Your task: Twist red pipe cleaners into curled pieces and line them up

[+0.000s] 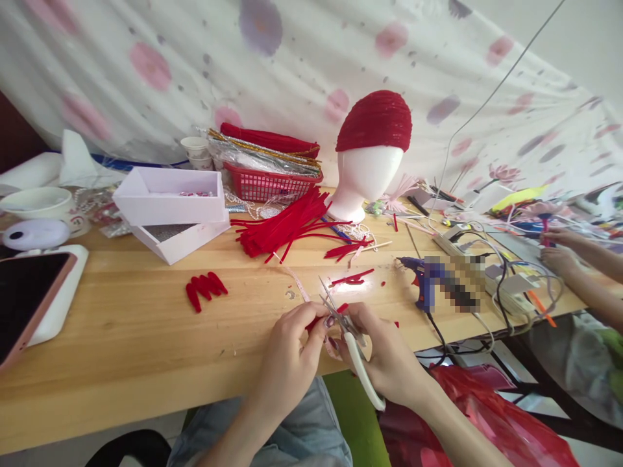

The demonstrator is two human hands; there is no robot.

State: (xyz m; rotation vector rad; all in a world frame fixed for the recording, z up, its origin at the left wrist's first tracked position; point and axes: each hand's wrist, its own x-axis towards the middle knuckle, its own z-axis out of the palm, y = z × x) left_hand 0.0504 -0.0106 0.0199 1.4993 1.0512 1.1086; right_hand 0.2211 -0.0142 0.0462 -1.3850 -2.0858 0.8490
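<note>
My left hand [287,347] is closed, its fingertips pinching a short red pipe cleaner piece [315,323]. White-handled scissors [359,370] are in my right hand [392,357], blades parted and pointing up and left, close to the left fingertips. A pale measuring tape [298,285] runs from the table toward my hands, where part of it is hidden. Just beyond lie a few loose red pipe cleaner pieces [353,280]. Several folded red loops [207,288] rest to the left. A large bundle of red pipe cleaners [280,227] is farther back.
A white mannequin head [367,172] wears a red cap [377,123] at the back. Beside it stands a red basket [272,185]. White boxes [170,194] and a phone [34,298] are leftward. A blue glue gun [423,279], corded power strips [509,295] and another person's hands [559,250] are rightward.
</note>
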